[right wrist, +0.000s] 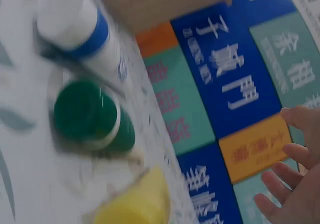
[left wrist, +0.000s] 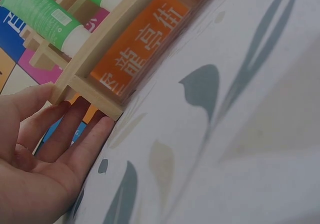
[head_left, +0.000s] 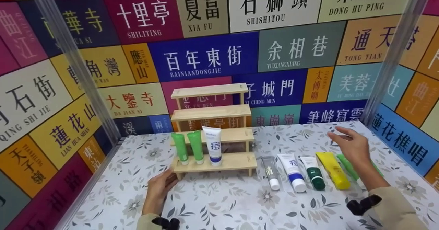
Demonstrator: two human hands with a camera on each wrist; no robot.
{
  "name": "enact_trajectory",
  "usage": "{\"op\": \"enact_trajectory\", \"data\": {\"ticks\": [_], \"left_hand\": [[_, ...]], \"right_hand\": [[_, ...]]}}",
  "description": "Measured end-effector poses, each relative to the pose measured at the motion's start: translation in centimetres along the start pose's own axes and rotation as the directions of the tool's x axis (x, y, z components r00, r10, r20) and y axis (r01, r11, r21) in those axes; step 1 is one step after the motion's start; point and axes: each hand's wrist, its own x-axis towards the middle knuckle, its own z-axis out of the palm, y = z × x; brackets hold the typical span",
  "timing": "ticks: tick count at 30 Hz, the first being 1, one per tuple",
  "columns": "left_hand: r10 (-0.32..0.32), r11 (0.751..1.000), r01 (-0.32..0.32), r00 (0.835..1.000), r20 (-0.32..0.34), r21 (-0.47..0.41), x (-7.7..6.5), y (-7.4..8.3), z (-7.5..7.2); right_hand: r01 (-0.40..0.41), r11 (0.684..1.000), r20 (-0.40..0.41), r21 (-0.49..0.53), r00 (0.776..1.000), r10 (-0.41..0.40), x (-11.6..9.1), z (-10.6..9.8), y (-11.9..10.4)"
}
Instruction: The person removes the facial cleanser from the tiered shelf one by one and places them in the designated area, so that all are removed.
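Head view: the left hand (head_left: pixel 160 184) has thumb and fingers curled round the left end of the lowest shelf and its leg on a four-tier wooden display stand (head_left: pixel 212 112). The right hand (head_left: pixel 353 147), well off to the other side, hangs half open, fingers loosely spread, holding nothing. To my mind the left hand does best with a low, gentle hold, since a tug could topple what stands on that shelf. For lifting a tube, I'd want a pinch at its middle, clear of the neighbours.

Just right of the left hand, two slim green tubes (head_left: pixel 196 146) stand cap-down, then a white tube (head_left: pixel 212 142) with a blue band and a big blue 痘. Between the hands lie a grey tube (head_left: pixel 270 170), white-capped; another 痘 tube (head_left: pixel 291 170); a white and dark-green tube (head_left: pixel 313 175); and, nearest the right hand, a yellow tube (head_left: pixel 332 170) and a green one (head_left: pixel 347 164), partly hidden by the right forearm (head_left: pixel 374 176).
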Motion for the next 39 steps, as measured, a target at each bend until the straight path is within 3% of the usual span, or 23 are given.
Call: {"op": "enact_trajectory", "data": {"ticks": [6, 12, 17, 28, 39], "left_hand": [[0.022, 0.999, -0.022, 1.0, 0.015, -0.025, -0.1, -0.1, -0.1], [0.046, 0.998, -0.045, 0.999, 0.029, -0.046, -0.2, -0.2, -0.2], [0.027, 0.999, -0.027, 1.0, 0.014, -0.027, -0.1, -0.1, 0.0], [0.015, 1.0, -0.015, 1.0, 0.011, -0.025, 0.0, -0.2, 0.0], [0.015, 0.999, -0.015, 1.0, 0.014, -0.044, -0.1, -0.3, 0.0]], "right_hand": [[0.152, 0.988, 0.069, 0.029, 0.986, -0.154, -2.4, 2.8, -3.4], [0.264, 0.96, 0.121, 0.098, 0.954, -0.275, -4.6, 5.9, -6.0], [0.318, 0.928, 0.156, 0.194, 0.924, -0.35, -6.1, 8.7, -7.8], [0.256, 0.885, 0.212, 0.389, 0.91, -0.357, -8.8, 14.1, -10.6], [0.189, 0.83, 0.242, 0.524, 0.902, -0.358, -10.9, 17.8, -14.0]]}}
